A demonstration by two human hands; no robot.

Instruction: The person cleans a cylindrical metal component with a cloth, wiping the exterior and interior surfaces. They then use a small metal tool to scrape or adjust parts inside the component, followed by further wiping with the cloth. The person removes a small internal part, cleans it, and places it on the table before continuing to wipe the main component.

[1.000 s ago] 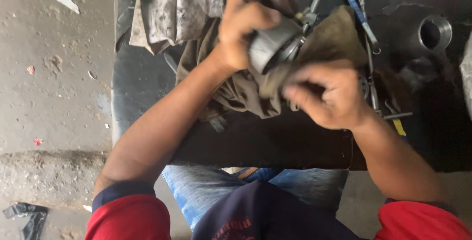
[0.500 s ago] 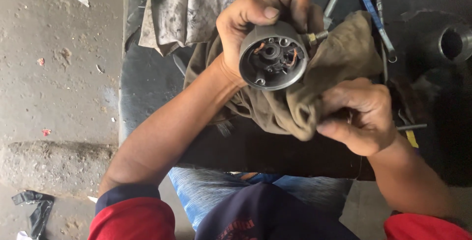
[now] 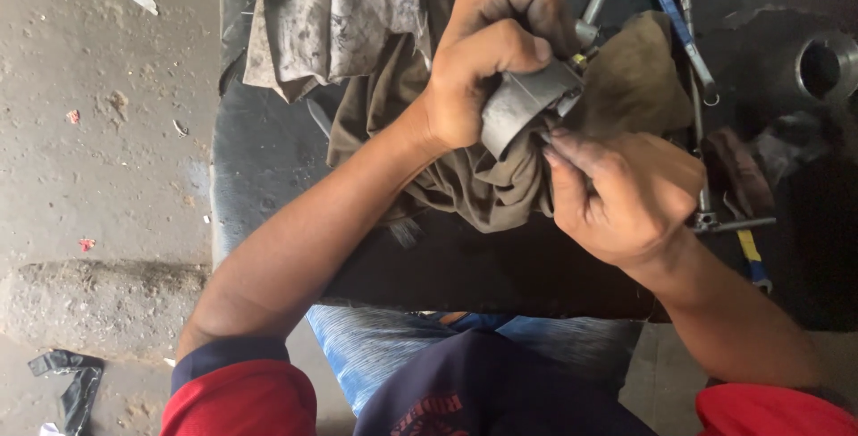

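Note:
My left hand (image 3: pixel 487 61) grips a grey round metal housing (image 3: pixel 527 107), tilted so its side wall faces me and its open end turns toward my right hand. My right hand (image 3: pixel 626 195) is closed just below and right of the housing, fingertips pressed at its rim; whether it pinches a small part is hidden. Both hands work above a crumpled brown rag (image 3: pixel 474 181) lying on a dark workbench (image 3: pixel 268 159).
A stained grey cloth (image 3: pixel 331 16) lies at the bench's back left. Metal rods and a blue-handled tool (image 3: pixel 679 34) lie to the right, with a steel pipe socket (image 3: pixel 822 65) and a yellow-and-blue tool (image 3: pixel 749 253). Dusty concrete floor (image 3: pixel 98 132) with scraps spreads left.
The left hand turned the housing from open face up to its side wall showing. The right hand rose from the rag to the housing's rim.

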